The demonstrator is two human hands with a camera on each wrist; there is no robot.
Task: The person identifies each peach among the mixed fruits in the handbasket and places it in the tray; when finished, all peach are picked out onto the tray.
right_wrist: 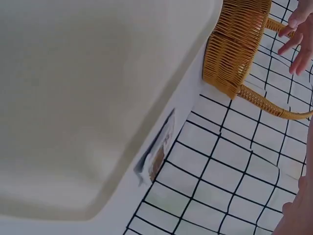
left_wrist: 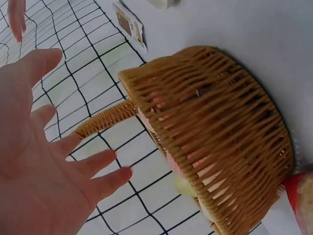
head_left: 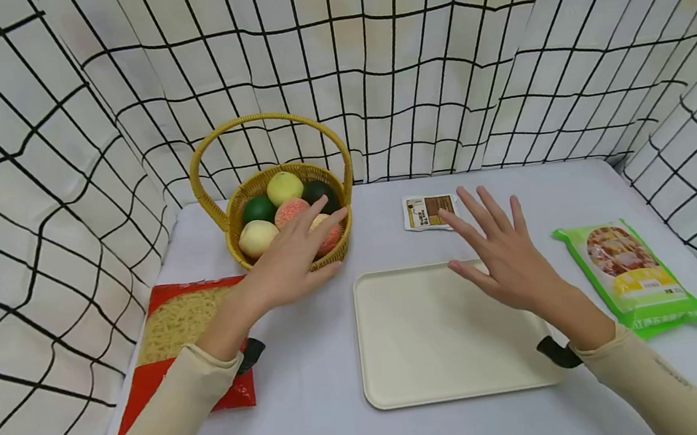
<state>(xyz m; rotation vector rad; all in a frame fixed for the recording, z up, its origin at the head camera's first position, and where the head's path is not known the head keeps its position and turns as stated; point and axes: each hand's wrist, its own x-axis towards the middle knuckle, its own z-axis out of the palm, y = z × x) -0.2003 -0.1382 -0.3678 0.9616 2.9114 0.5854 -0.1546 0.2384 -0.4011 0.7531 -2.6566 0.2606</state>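
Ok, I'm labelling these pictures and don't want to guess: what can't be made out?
Head: some fruit, partly behind the left hand.
Head: part of the red food packet, covered by the left arm.
Head: fine print on the sachet, too small.
Left wrist: most fruit, behind the wicker basket.
Right wrist: cream tray, cut off left and top.

Your left hand (head_left: 294, 255), fingers spread, overlaps some of the round fruit (head_left: 284, 188) in the yellow wicker basket (head_left: 232, 225), and a red bag (head_left: 184, 324) lies partly behind your left forearm. Your right hand (head_left: 504, 252), fingers also spread, appears above the right side of the cream tray (head_left: 431, 339), between a small sachet (head_left: 427, 212) and a green packet (head_left: 633, 272).
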